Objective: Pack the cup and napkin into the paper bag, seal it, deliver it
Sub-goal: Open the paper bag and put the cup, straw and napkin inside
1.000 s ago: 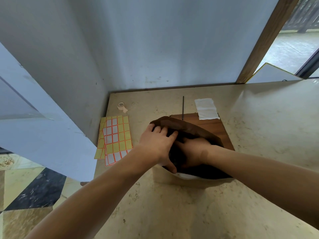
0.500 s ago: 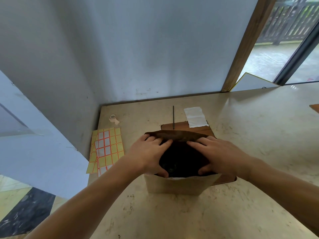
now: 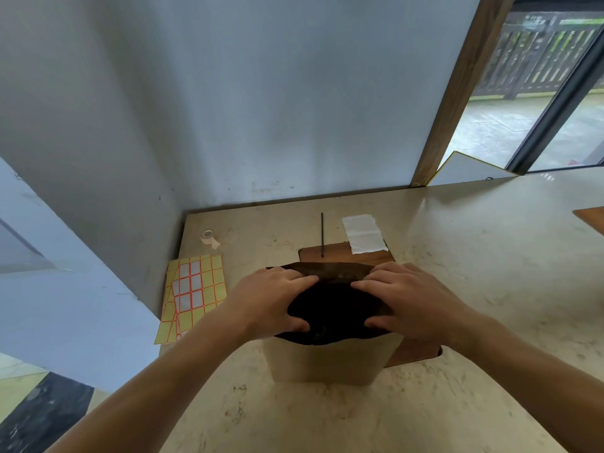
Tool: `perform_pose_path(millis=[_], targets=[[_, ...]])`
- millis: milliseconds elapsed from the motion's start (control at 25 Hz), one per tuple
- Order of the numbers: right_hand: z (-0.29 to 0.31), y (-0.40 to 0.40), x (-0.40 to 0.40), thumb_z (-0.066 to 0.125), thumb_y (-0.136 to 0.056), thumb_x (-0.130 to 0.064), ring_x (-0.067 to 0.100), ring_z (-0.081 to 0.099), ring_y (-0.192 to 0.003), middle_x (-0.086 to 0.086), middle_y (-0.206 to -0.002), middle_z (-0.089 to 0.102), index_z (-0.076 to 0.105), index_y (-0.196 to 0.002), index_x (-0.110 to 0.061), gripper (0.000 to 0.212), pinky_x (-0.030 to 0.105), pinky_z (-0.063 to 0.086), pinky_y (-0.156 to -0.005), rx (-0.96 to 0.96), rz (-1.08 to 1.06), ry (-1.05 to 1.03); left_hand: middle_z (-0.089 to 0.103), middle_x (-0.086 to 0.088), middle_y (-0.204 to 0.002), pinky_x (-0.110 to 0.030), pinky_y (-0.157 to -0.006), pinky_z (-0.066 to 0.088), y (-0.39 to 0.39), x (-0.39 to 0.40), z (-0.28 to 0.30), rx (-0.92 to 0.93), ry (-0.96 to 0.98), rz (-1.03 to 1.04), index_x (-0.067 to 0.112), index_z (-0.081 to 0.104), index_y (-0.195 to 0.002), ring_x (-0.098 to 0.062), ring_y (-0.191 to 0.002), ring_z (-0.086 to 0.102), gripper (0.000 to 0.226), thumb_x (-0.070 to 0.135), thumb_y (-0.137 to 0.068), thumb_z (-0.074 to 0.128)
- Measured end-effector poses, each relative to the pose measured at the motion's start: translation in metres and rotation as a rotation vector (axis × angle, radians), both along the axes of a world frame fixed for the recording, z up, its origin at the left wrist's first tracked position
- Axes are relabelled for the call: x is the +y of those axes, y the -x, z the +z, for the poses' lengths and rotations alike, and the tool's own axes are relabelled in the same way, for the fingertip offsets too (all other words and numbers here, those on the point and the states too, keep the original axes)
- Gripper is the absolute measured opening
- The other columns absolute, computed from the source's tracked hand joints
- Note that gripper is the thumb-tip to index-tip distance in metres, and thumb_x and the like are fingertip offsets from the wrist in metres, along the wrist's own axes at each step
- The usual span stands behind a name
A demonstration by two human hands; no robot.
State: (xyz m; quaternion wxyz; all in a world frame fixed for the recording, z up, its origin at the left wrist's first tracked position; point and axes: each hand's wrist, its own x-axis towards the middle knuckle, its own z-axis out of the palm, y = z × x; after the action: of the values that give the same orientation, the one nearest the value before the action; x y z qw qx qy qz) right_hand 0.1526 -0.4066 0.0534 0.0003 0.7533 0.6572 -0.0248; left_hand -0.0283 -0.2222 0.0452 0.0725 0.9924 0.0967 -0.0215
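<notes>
A brown paper bag (image 3: 330, 361) stands upright on the stone counter, partly on a wooden board (image 3: 346, 255). Its mouth is open and dark inside; I cannot make out the cup. My left hand (image 3: 271, 300) grips the left side of the bag's rim, fingers over the far edge and thumb on the near edge. My right hand (image 3: 411, 300) grips the right side of the rim the same way. A white napkin (image 3: 362, 233) lies flat behind the bag, overlapping the board's far corner.
A thin black stick (image 3: 322, 235) lies beside the napkin. A small tape roll (image 3: 207, 237) and sheets of yellow and orange stickers (image 3: 192, 294) sit at the left by the wall. The counter (image 3: 474, 256) stretches right; another wooden board (image 3: 591, 217) shows at the right edge.
My right hand came out of the bag's mouth and took hold of the rim's right side. Both hands now hold the rim. The camera view tilted up.
</notes>
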Motion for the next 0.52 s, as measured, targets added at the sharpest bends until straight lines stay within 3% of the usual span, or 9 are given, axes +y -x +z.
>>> perform_pose_path(millis=[200,320,400,520], targets=[[0.001,-0.014,-0.002,0.053,-0.087,-0.057,0.006,0.045,-0.126,-0.017,-0.132,0.057,0.047,-0.138,-0.039,0.054,0.028,0.041,-0.102,0.125,0.078,-0.094,0.062,0.012,-0.125,-0.029,-0.091,0.05,-0.008,0.003,0.008,-0.075,0.079,0.011,0.036,0.043,-0.141,-0.008,-0.111,0.056,0.056,0.046,-0.09,0.062],[0.004,-0.03,0.001,0.054,-0.084,-0.057,0.003,0.056,-0.11,-0.017,-0.116,0.066,0.061,-0.123,-0.038,0.044,0.029,0.053,-0.088,0.245,0.073,-0.16,0.069,0.015,-0.109,-0.026,-0.084,0.053,-0.024,0.01,0.02,-0.128,0.247,0.049,0.035,0.058,-0.129,-0.001,-0.094,0.06,0.042,0.042,-0.089,0.065],[0.006,-0.041,0.004,0.053,-0.084,-0.056,0.002,0.06,-0.099,-0.017,-0.107,0.069,0.068,-0.113,-0.034,0.04,0.027,0.054,-0.08,0.323,0.064,-0.236,0.071,0.016,-0.105,-0.017,-0.079,0.05,-0.039,0.018,0.027,-0.196,0.36,0.07,0.032,0.066,-0.121,0.0,-0.091,0.063,0.037,0.04,-0.085,0.07],[0.008,-0.065,0.015,0.054,-0.085,-0.054,0.0,0.06,-0.092,-0.013,-0.102,0.071,0.072,-0.107,-0.028,0.039,0.022,0.052,-0.081,0.404,0.01,-0.345,0.071,0.017,-0.1,-0.006,-0.07,0.044,-0.072,0.033,0.031,-0.268,0.393,0.091,0.028,0.07,-0.114,0.003,-0.088,0.065,0.033,0.038,-0.082,0.074]])
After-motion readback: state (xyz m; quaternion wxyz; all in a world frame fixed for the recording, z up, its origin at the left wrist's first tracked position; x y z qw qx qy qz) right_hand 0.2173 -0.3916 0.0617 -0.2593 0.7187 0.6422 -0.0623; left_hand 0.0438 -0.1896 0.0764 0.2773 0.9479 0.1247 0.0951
